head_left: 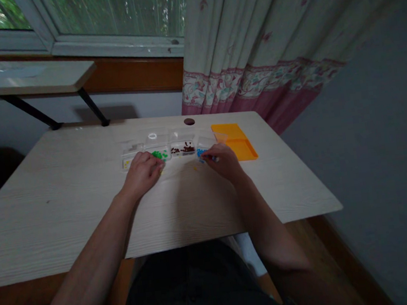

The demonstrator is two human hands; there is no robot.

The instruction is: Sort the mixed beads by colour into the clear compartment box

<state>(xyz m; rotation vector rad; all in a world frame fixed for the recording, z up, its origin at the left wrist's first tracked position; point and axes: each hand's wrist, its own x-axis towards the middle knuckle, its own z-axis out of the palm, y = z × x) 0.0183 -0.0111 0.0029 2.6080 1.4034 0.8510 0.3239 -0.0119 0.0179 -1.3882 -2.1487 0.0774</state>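
Observation:
A row of small clear lidded boxes stands on the table, lids tipped back. My left hand rests in front of them, fingers curled against the thumb beside the green pieces; whatever it may hold is hidden. At the right end, my right hand is closed in a pinch over the blue pieces. Something small and dark with a pale end shows at its fingertips, too small to name. Between the hands lies a box of dark brown pieces. Some yellow bits sit in the leftmost box, partly behind my left hand.
An open orange tray lies just right of my right hand. A few tiny yellow bits are on the pale wooden table. Behind are a round cable hole, a raised shelf and a curtain.

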